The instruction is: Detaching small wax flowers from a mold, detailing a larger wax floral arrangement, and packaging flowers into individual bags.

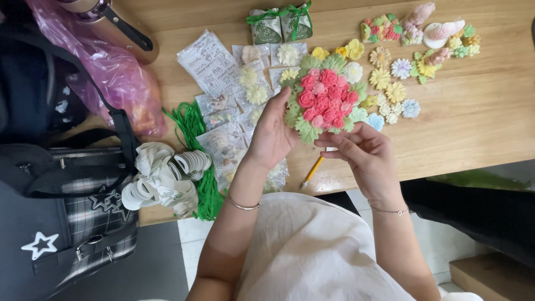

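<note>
My left hand (273, 134) holds up a round bouquet-shaped ornament (323, 100) of pink and red roses ringed by pale green leaves, gripping its left edge. My right hand (362, 150) touches its lower right rim with thumb and fingertips. Both hands hover over the near edge of a wooden table (473, 122). A yellow pencil (313, 170) lies on the table just below the ornament, between my wrists.
Loose small flower pieces (390, 83) in yellow, white and blue lie right of the ornament. Clear packets (228, 111), green cord (195, 128), white ribbon rolls (164, 178), two green-ribboned boxes (281, 23), a pink plastic bag (111, 72) and a dark bag (67, 212) fill the left.
</note>
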